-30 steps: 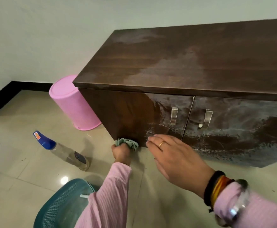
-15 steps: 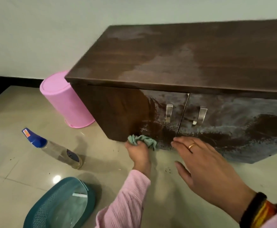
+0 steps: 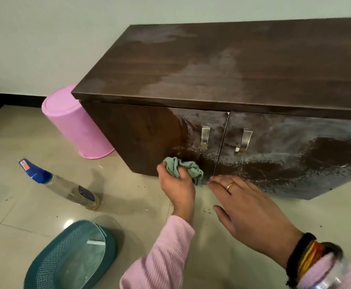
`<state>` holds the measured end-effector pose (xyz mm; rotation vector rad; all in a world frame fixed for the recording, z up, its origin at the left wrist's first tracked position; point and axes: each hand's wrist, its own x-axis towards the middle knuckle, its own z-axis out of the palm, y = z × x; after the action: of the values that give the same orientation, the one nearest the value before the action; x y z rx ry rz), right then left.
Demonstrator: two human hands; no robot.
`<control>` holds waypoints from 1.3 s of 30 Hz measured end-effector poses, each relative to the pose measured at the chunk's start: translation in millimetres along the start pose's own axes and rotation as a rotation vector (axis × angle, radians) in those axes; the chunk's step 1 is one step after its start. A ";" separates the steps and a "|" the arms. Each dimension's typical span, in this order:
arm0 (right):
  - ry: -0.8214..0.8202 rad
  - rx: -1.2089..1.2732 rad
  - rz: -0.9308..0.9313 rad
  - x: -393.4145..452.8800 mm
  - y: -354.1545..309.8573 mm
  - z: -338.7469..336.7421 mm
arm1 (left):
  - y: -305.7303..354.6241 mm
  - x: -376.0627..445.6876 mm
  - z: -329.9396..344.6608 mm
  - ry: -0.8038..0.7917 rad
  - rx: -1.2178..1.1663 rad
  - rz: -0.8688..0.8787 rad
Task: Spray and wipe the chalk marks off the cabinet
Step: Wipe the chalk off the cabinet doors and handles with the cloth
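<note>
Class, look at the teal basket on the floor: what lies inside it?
Inside the teal basket lies one white chalk stick on its pale bottom. Its near end is cut off by the picture's edge, so anything there is unseen.

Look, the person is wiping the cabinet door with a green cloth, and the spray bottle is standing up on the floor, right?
Not quite. In the head view the spray bottle lies on its side. The left hand does wipe the cabinet door with the green cloth.

pale wall (image 3: 45, 38), glossy beige tiled floor (image 3: 14, 226).
</note>
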<state>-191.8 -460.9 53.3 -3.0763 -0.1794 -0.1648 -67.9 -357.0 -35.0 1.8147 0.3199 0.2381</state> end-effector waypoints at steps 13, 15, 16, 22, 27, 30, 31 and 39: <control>0.066 -0.003 -0.009 12.1 1.4 -6.5 | 56.4 3.1 -28.5 -0.033 0.165 0.566; 0.073 0.004 0.006 8.8 -0.4 -5.9 | 85.8 13.0 -38.7 -0.012 0.156 0.742; 0.081 0.008 0.009 8.2 -1.4 -5.9 | 99.4 21.8 -44.3 0.031 0.153 0.796; 0.235 0.048 0.042 18.7 -4.5 -25.0 | 89.3 29.4 -55.7 0.084 0.174 0.595; 0.423 0.123 0.080 31.4 -3.9 -40.2 | 113.0 8.7 -32.4 -0.151 0.195 0.956; 0.464 0.171 0.134 30.2 -5.4 -42.4 | 111.0 17.8 -46.6 -0.077 0.244 0.990; 0.457 0.171 0.137 29.9 -5.0 -42.2 | 104.6 24.4 -52.3 -0.019 0.241 0.924; 0.389 0.133 0.176 24.2 2.3 -31.0 | 100.9 21.8 -40.3 -0.079 0.298 1.019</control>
<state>-170.8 -462.3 86.6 -2.8372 0.0947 -0.6994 -51.2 -337.8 72.7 2.1395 -0.6945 0.8513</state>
